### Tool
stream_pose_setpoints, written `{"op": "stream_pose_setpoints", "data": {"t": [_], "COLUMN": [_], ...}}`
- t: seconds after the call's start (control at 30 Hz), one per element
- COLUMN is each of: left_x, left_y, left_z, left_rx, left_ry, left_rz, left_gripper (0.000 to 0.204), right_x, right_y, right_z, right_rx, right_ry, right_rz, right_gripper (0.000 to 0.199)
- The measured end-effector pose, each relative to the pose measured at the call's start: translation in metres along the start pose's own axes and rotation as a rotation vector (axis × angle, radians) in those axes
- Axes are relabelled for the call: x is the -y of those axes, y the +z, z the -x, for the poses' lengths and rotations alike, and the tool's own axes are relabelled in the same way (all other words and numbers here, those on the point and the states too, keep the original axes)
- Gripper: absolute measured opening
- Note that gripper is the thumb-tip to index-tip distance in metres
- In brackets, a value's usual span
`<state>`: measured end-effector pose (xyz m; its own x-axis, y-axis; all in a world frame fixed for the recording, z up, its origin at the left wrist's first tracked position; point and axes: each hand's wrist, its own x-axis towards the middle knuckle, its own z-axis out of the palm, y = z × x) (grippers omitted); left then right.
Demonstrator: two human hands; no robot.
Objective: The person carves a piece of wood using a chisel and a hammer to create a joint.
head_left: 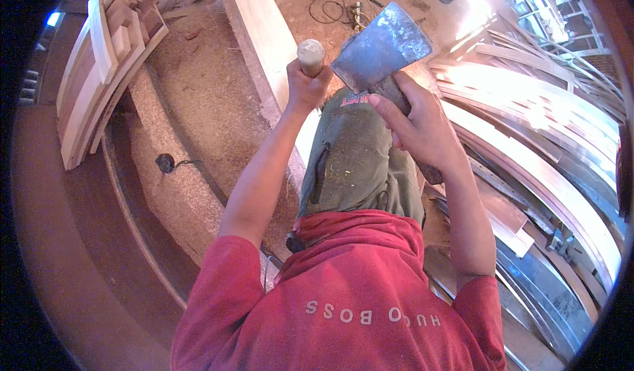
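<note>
While the left hand (305, 84) fingers wrap a wooden handle (310, 55), the right hand (422, 130) fingers grip the hatchet (383, 47) just below its blade.

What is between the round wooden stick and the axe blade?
Nothing; in the head view a narrow bare gap separates the wooden stick in the left hand from the axe blade.

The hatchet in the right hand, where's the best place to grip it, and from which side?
Grip the hatchet on its handle just below the metal head, as the right hand does, coming from the handle end underneath. The broad blade flares wide above, so only the narrow handle suits closed fingers.
</note>
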<state>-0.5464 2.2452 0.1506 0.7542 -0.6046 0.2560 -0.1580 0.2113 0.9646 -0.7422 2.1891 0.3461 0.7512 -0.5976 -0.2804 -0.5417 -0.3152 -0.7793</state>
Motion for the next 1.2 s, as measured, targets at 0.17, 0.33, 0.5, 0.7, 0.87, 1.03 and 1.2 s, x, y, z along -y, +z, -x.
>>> {"op": "stream_pose_setpoints", "data": {"t": [0.17,0.33,0.5,0.7,0.87,1.03,1.2], "left_x": [0.003,0.0,-0.006,0.005,-0.013,0.012,0.024], "left_y": [-0.002,-0.004,0.0,-0.007,0.001,-0.009,-0.009], "left_z": [0.002,-0.003,0.002,0.009,0.015,0.016,0.019], "left_rx": [0.044,0.06,0.05,0.069,0.088,0.127,0.197], "left_ry": [0.06,0.068,0.016,0.037,0.078,0.059,-0.015], "left_rz": [-0.065,-0.019,-0.013,-0.011,-0.004,0.0,-0.026], "left_gripper": [0.016,0.016,0.015,0.012,0.011,0.013,0.011], "right_x": [-0.011,-0.009,-0.006,0.025,0.017,0.031,0.031], "right_y": [0.005,0.005,0.001,-0.002,0.012,-0.002,0.01], "right_z": [-0.002,-0.003,-0.005,-0.016,-0.038,-0.039,-0.03], "right_rx": [-0.056,-0.057,-0.057,-0.218,-0.169,0.044,-0.317], "right_ry": [-0.121,-0.151,-0.156,-0.434,-0.438,-0.315,-0.457], "right_rz": [0.068,0.066,0.102,0.159,0.369,0.581,0.259], "right_gripper": [0.044,0.047,0.047,0.038,0.039,0.04,0.039]}}
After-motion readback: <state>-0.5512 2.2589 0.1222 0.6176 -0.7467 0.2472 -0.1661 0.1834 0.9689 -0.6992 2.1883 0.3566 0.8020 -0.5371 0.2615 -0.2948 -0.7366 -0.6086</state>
